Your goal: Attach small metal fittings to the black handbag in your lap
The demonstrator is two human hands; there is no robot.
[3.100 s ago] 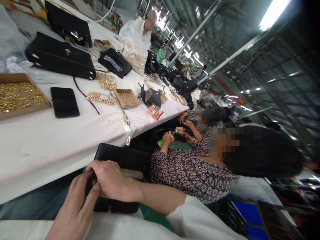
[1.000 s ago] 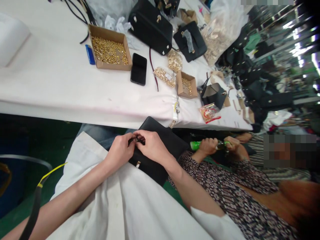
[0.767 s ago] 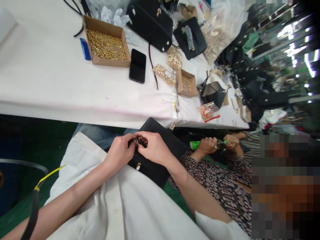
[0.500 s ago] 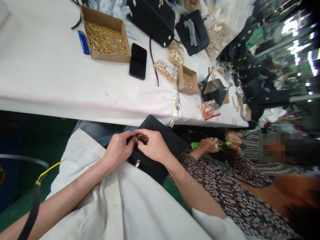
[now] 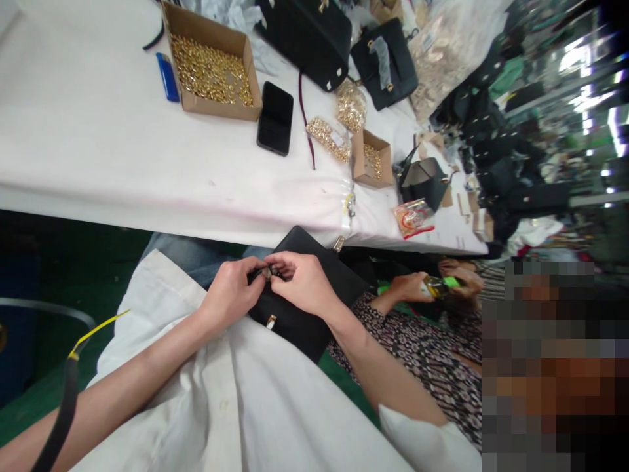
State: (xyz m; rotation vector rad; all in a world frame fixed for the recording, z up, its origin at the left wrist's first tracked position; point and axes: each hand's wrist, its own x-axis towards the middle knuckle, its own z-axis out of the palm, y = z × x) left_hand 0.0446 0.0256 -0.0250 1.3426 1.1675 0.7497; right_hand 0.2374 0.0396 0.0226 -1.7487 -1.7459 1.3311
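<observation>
A black handbag [image 5: 314, 288] with a small gold clasp lies on my lap, just below the edge of the white table [image 5: 122, 164]. My left hand [image 5: 230, 295] and my right hand [image 5: 302, 282] meet at the bag's near upper edge. The fingertips of both hands pinch a small dark strap piece of the bag between them. What the fingers hold exactly is partly hidden by them.
On the table stand a cardboard box of gold fittings [image 5: 211, 62], a blue lighter [image 5: 167, 77], a black phone [image 5: 275, 118], bags of gold parts [image 5: 327, 137], a smaller box [image 5: 372, 159] and several black handbags [image 5: 307, 36]. A co-worker's hands [image 5: 407, 286] hold a green-labelled bottle [image 5: 439, 283] to my right.
The view swung from the hall down to my lap. Over the last second my hands stay pinched at the bag's edge, barely shifting. The co-worker's bottle moved slightly right.
</observation>
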